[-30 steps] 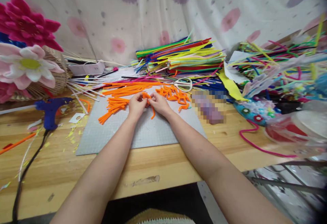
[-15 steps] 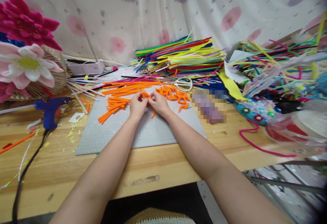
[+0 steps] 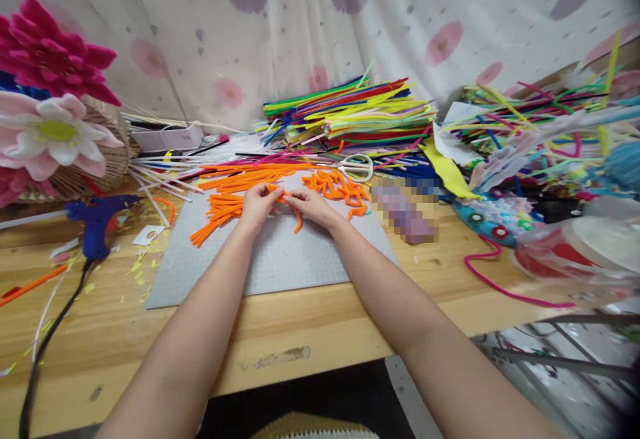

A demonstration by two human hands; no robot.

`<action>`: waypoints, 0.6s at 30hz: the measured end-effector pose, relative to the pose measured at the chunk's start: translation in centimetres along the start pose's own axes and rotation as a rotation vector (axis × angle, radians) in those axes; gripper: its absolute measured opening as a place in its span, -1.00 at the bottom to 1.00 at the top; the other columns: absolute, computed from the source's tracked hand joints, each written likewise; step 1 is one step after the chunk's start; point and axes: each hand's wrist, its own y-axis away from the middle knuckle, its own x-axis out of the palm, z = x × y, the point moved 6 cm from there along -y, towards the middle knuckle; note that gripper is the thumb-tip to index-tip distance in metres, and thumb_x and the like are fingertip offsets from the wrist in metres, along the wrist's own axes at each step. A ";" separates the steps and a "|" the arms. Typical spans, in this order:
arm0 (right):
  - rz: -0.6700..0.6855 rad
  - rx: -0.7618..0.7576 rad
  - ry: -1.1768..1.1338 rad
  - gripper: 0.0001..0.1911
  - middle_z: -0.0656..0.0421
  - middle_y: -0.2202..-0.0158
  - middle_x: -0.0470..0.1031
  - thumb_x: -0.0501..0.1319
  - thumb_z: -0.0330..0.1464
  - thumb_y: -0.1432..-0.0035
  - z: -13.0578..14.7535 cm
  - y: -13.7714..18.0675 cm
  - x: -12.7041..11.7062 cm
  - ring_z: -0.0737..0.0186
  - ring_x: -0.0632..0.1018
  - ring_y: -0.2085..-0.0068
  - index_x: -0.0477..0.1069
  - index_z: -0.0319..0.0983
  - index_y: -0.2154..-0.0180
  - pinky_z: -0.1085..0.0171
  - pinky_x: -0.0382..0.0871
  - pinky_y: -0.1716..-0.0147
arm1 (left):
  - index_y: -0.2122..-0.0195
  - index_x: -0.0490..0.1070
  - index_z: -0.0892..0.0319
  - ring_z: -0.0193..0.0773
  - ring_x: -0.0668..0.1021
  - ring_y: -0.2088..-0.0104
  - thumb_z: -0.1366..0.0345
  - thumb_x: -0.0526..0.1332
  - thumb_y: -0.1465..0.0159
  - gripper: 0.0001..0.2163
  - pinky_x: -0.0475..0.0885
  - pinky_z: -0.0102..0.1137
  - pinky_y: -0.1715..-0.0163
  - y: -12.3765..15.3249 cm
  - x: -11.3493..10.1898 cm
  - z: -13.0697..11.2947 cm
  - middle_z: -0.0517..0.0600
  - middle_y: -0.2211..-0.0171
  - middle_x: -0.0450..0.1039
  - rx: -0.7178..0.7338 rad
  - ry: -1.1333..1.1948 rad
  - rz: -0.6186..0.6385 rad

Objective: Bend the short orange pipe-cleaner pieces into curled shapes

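Note:
Over a grey cutting mat (image 3: 300, 262), my left hand (image 3: 259, 207) and my right hand (image 3: 315, 207) pinch one orange pipe cleaner (image 3: 299, 220) between their fingertips. Its loose end curves down below the right fingers; the rest is partly hidden by the fingers. Left of my left hand lies a bundle of short orange pipe cleaners (image 3: 220, 213). Longer orange ones (image 3: 235, 176) stretch behind it. A heap of bent orange pieces (image 3: 340, 189) rests just beyond my right hand.
White-handled scissors (image 3: 357, 167) lie behind the mat, before a stack of coloured pipe cleaners (image 3: 360, 112). A blue glue gun (image 3: 97, 225) with a black cord stands left, near fuzzy flowers (image 3: 55, 129). A clear-wrapped tub (image 3: 575, 245) sits right, beside a pink pipe cleaner (image 3: 505, 292).
My hands have drawn slightly apart, with the right fingers straighter and flatter along the orange pipe cleaner. The view has shifted a little.

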 end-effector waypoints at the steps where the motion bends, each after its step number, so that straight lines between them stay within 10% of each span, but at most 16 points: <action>1: -0.003 -0.002 0.008 -0.74 0.26 0.52 0.29 0.08 -0.24 -0.04 0.0 0.0 -0.1 0.41 0.27 0.45 0.35 -0.31 0.46 0.38 0.14 0.43 | 0.53 0.39 0.27 -0.42 0.38 0.65 0.24 0.32 0.10 -0.79 0.27 -0.52 0.69 0.0 -0.1 0.0 -0.08 0.61 0.38 -0.015 -0.012 0.012; 18: -0.093 0.033 -0.111 -0.64 0.24 0.52 0.32 0.08 -0.13 -0.08 0.5 0.3 -0.2 0.43 0.27 0.50 0.31 -0.29 0.52 0.39 0.14 0.47 | 0.55 0.28 0.25 -0.57 0.13 0.76 0.11 0.28 -0.03 -0.70 0.08 -0.58 0.79 0.1 0.9 0.1 -0.20 0.71 0.15 -0.113 0.133 0.134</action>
